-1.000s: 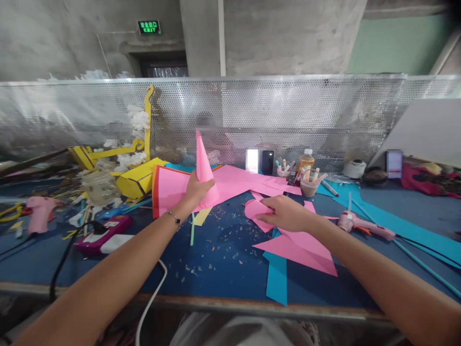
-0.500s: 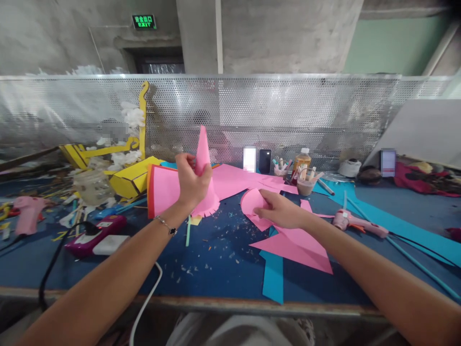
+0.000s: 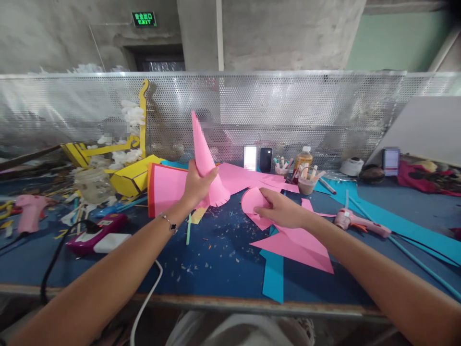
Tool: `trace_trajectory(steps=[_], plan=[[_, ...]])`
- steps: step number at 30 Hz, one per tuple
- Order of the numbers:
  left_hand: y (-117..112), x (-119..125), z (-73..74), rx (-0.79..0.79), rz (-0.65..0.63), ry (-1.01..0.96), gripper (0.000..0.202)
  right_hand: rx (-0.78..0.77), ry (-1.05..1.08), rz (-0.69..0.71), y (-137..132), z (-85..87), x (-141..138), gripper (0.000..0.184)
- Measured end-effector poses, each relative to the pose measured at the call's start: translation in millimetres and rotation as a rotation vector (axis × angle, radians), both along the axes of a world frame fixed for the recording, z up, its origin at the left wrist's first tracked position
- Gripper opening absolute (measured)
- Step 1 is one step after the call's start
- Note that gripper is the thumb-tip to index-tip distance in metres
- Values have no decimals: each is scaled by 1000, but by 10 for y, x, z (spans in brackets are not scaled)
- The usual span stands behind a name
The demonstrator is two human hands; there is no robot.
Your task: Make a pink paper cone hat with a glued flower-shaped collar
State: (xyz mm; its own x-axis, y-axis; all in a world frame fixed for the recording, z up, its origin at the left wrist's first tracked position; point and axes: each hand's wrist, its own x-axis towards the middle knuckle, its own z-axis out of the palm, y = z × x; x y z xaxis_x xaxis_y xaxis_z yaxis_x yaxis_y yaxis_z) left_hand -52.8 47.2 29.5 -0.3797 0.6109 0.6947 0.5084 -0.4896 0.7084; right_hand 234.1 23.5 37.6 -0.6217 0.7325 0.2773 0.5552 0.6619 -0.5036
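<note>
My left hand (image 3: 200, 182) grips a tall pink paper cone (image 3: 204, 153) around its middle, its tip leaning left and its lower rim cut into small tabs. Pinched in my right hand (image 3: 279, 207) is a rounded pink paper piece (image 3: 251, 204), held low over the table. Below that hand lies a pointed pink paper scrap (image 3: 298, 247), partly covering a blue paper strip (image 3: 272, 276). Behind the cone rest pink sheets (image 3: 167, 185) with an orange-red edge.
A pink glue gun (image 3: 360, 223) lies at right, another glue gun (image 3: 29, 211) at far left. A purple power strip (image 3: 97, 235) sits left of centre. Cups of markers (image 3: 307, 183) and a bottle (image 3: 304, 158) stand at the back, near a yellow paper structure (image 3: 133, 178).
My left hand has moved slightly right with the cone, whose tip now leans left and more of which shows. My right hand stays in place with the rounded paper.
</note>
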Motion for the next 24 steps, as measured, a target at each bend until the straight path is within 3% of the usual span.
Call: trace_trajectory(steps=[4, 8, 13, 17, 21, 24], plan=[[-24, 119, -64, -75, -132, 51, 59, -15, 0, -2, -5, 8, 0, 19], [-25, 160, -80, -48, -168, 34, 64, -39, 12, -15, -1, -6, 8, 26], [-58, 125, 19, 140, -134, 23, 58, -95, 31, -32, -13, -2, 14, 41], [-102, 85, 111, 305, -45, 67, 47, -235, 130, 3, -45, 34, 8, 42], [-195, 29, 253, 499, 58, 201, 44, -323, 186, -16, -54, 54, -1, 57], [-319, 50, 352, 736, 151, 393, 41, -369, 250, -2, -51, 53, -4, 53]])
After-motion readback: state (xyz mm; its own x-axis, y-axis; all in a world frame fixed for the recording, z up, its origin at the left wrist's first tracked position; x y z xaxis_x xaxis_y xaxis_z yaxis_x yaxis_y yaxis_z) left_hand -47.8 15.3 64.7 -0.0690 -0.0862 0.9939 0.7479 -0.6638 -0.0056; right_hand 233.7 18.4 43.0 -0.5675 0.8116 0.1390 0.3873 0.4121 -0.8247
